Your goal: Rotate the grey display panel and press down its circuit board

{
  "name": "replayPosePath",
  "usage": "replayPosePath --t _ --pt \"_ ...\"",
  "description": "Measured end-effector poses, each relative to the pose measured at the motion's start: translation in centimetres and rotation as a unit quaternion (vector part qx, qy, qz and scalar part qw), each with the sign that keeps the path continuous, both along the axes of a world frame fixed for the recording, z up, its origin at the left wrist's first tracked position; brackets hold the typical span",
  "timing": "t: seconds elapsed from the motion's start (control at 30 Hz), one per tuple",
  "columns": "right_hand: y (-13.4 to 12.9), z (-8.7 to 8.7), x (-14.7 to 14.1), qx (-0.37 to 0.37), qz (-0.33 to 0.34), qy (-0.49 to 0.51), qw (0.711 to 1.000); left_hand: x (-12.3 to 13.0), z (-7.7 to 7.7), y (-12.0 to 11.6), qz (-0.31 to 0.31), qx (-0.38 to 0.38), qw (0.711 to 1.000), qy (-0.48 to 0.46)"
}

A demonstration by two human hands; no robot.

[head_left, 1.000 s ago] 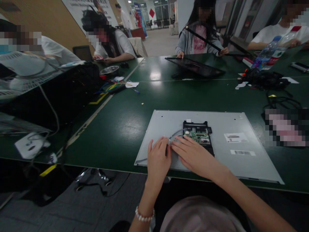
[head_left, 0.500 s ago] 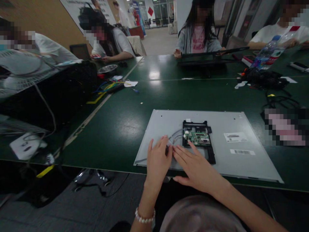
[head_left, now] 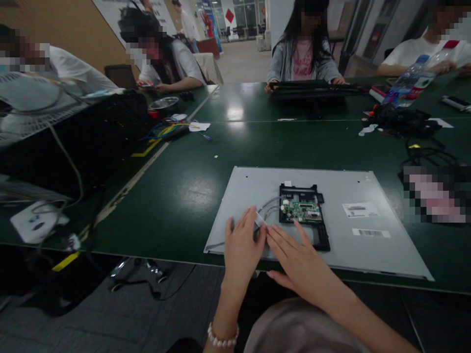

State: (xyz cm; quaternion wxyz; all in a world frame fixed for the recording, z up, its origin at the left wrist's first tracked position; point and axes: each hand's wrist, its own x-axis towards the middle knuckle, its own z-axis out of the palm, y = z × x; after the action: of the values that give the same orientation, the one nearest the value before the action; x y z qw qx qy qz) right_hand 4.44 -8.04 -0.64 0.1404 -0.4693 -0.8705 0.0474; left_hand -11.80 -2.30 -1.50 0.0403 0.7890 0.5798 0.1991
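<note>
A grey flat display panel [head_left: 331,189] lies back side up at the table's near edge. On it sits a black plastic frame [head_left: 324,238] with a green circuit board [head_left: 300,211]. Grey cables [head_left: 268,206] curve leftward from the board. A small pale strip, seemingly tape [head_left: 260,219], shows where my fingers meet over the cables. My left hand [head_left: 241,250] touches the strip, its index finger and thumb apart. My right hand [head_left: 298,257] rests on the panel with fingers stretched out, their tips by the left thumb. The hands partly cover the strip and cables.
A black case with a white fan [head_left: 29,98] stands at the left, near a white device [head_left: 37,223] with cords. Wires and a screwdriver [head_left: 206,137] lie beyond. Bottles [head_left: 408,83], black cables [head_left: 403,117] and a blurred pink item [head_left: 434,193] are on the right. Several people sit around.
The pale strip now shows between my fingers. My hands have shifted only slightly. The person across has lowered the black panel-like thing they hold.
</note>
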Motion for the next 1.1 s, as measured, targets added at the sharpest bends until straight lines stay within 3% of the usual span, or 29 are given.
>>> replayPosePath --t 0.4,0.87,1.1 --pt "-0.2 -0.6 -0.6 0.009 -0.029 0.012 0.999 0.0 -0.2 0.1 0.009 -0.004 1.000 -0.001" --pt "-0.9 -0.1 0.9 0.009 -0.041 0.036 0.998 1.9 1.1 -0.3 0.012 -0.017 0.999 0.035" --pt "-1.8 2.0 4.2 0.004 -0.022 0.036 0.999 2.7 1.4 -0.3 0.024 -0.002 1.000 0.021"
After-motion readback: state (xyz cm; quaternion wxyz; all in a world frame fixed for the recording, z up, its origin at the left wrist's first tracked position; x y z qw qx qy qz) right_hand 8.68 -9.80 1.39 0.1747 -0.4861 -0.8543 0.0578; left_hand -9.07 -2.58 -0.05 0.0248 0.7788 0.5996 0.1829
